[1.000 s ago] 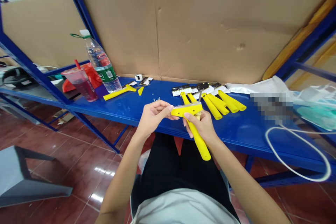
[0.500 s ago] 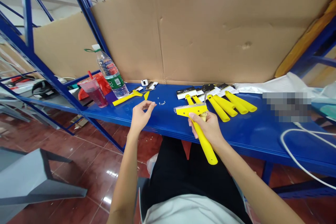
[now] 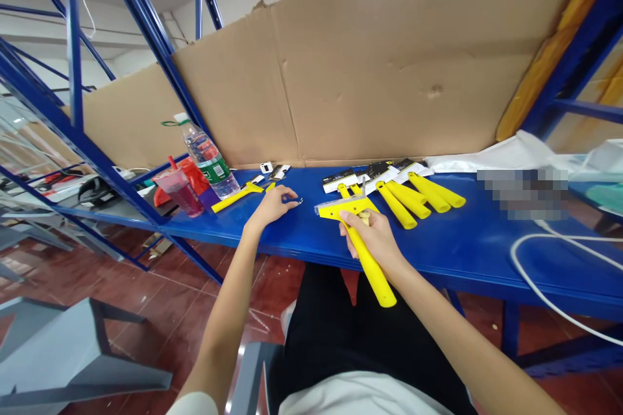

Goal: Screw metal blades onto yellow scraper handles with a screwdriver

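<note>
My right hand [image 3: 372, 237] is wrapped around a yellow scraper [image 3: 372, 266], its wide head up and to the left and its handle slanting down toward my lap. A clear strip covers the head's far edge. A pale yellow piece [image 3: 364, 214] also sits in that hand, and a thin metal shaft [image 3: 364, 185] sticks up behind the head; I cannot tell if they are one tool. My left hand [image 3: 273, 207] is low over the table, thumb and forefinger slightly apart beside several tiny metal bits [image 3: 300, 200], possibly screws. Left of it lies another yellow scraper [image 3: 237, 196].
Several yellow-handled scrapers [image 3: 418, 198] with black-and-white cards lie on the blue table [image 3: 302, 233]. A water bottle [image 3: 209, 159] and a red drink cup [image 3: 180, 188] stand left. Cardboard [image 3: 379, 78] walls the back. A white cable [image 3: 523, 272] hangs over the right front edge.
My left hand has come down and right to the tiny bits, its thumb and forefinger parting. The right hand keeps the scraper at nearly the same place. The view has tilted up slightly.
</note>
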Tool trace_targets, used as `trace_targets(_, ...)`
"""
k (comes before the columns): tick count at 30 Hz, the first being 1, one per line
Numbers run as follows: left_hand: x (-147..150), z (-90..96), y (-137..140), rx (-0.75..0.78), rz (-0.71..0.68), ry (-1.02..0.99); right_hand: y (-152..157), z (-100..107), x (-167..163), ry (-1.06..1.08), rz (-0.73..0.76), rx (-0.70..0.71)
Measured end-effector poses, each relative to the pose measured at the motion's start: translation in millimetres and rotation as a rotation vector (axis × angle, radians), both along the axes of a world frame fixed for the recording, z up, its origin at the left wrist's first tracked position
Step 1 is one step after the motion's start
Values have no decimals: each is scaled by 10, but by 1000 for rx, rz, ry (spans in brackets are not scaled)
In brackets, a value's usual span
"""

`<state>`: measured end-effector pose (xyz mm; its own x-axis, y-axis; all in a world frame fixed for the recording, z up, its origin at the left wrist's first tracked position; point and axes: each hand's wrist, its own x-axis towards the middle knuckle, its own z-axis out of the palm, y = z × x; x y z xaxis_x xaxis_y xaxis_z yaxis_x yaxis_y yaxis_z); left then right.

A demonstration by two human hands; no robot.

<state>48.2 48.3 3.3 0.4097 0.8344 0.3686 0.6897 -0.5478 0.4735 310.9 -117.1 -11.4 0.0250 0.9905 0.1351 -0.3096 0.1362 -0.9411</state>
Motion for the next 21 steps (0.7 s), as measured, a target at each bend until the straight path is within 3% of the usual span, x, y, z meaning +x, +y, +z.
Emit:
trace_targets(8, 11, 154, 322, -164, -164, 123, -14, 38, 1, -17, 48, 21)
trace_targets(21, 74, 53, 221, -165, -249, 109, -20, 22, 3, -3, 80, 43)
